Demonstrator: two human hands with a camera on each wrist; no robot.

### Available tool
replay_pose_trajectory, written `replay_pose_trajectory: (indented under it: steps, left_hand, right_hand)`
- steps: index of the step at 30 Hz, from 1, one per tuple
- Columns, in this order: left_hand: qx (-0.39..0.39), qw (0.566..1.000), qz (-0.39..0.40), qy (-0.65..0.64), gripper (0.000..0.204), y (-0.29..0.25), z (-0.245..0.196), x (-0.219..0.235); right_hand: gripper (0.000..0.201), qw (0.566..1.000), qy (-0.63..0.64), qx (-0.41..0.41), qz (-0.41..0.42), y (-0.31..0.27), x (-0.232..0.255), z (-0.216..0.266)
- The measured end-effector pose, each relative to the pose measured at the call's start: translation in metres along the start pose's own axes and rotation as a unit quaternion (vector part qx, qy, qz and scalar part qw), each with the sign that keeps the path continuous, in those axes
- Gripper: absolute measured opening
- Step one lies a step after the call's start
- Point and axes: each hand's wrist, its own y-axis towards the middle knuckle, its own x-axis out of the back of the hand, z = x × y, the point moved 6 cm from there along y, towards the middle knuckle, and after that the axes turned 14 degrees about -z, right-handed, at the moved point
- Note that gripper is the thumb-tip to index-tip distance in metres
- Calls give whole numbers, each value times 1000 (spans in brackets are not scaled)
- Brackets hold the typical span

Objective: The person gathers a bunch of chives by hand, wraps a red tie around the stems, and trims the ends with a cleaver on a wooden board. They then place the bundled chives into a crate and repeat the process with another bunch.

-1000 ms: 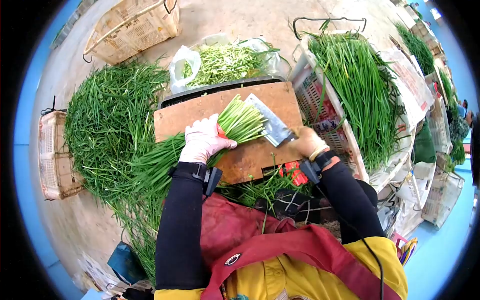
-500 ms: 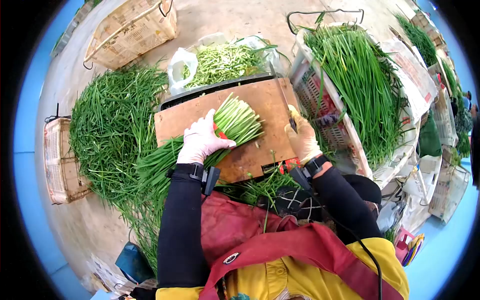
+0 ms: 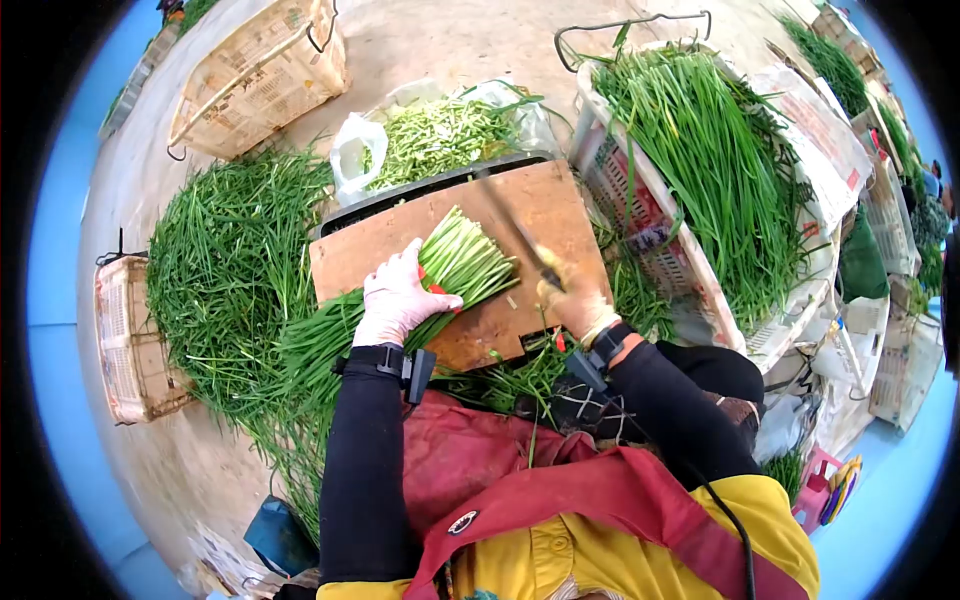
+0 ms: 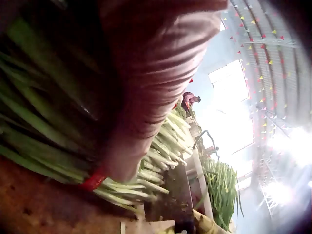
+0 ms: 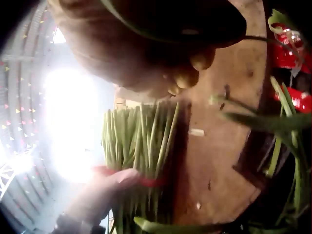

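A bunch of garlic chives [image 3: 470, 262] lies slantwise on the wooden chopping board [image 3: 560, 210], its pale stems pointing up and right. My gloved left hand [image 3: 393, 295] grips it from above, beside a red band [image 4: 93, 179] around the stems. In my gloved right hand [image 3: 578, 297] is the handle of a cleaver [image 3: 512, 222], its blade on edge and slightly blurred, just right of the stem ends. Those ends [image 5: 141, 114] form a fairly even row in the right wrist view, close to the right hand's fingers. A small cut piece [image 5: 197, 132] rests on the board.
Beyond the board sits a plastic bag of cut stem pieces [image 3: 440, 140]. A large heap of loose chives [image 3: 230, 260] lies at left. At right stands a crate [image 3: 655, 225] filled with long chives. Loose leaves [image 3: 510, 380] and a red packet [image 5: 292, 53] lie by the board's near edge.
The cleaver has turned from flat against the stem ends to on edge, swung out right, then come back left towards them. The left hand keeps its grip on the bunch.
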Motion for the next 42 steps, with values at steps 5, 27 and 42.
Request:
replay_pose_trajectory:
  steps: [5,27,42]
  left_hand:
    - [-4,1000,-12,-11,101,2,3,-2]
    - [-35,999,-32,-21,112,9,-30,-7]
    - [-125,983,-126,-51,102,0,-19,-14]
  right_hand:
    - [55,984,-119,50,121,-6,-22,-16]
    - [57,953,-179,224,-102,16,33,30]
    - [12,946,-186,249,94,13,-92,91]
